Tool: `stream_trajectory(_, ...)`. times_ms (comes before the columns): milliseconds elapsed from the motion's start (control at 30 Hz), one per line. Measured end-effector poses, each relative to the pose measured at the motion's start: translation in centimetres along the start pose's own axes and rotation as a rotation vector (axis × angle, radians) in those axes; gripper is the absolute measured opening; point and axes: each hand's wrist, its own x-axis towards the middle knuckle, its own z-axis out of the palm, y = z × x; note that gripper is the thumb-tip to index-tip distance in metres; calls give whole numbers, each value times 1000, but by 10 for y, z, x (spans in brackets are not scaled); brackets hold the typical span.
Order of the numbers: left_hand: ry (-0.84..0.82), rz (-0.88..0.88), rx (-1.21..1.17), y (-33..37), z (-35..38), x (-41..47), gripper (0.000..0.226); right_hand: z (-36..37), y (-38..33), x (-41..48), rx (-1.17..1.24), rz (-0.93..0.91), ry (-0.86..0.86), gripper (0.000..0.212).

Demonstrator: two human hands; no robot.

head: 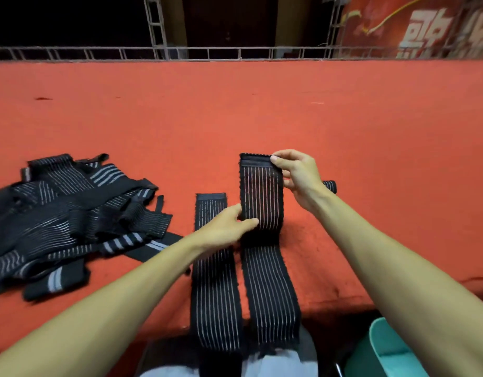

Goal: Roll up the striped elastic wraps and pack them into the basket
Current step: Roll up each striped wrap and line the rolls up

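Two black elastic wraps with thin white stripes lie side by side on the red table and hang over its near edge. The far end of the right wrap [262, 197] is lifted and folded back toward me. My right hand [296, 175] pinches its top corner at the plain black band. My left hand [229, 228] pinches the same wrap's left edge lower down, at the fold. The left wrap [215, 292] lies flat, partly under my left forearm. A teal basket [384, 346] stands below the table edge at the lower right.
A tangled pile of several more striped wraps [71, 213] covers the table's left side. The end of a small dark rolled wrap [330, 185] shows behind my right wrist. A metal railing [234, 53] runs along the far edge of the red table [234, 110].
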Motion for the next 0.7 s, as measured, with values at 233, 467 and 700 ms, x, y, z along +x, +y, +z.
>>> stream_trajectory(233,-241,-31,-620,44,-14,-66,31,18,-31,-31,-174,-24,-44,10)
stream_trajectory(467,-179,-138,-641,19,-34,-85,26,36,-13,-35,-345,81,-150,8)
stream_trajectory(700,-66,-271,-59,-23,-55,-57,30,44,13,-28,-417,117,-312,5)
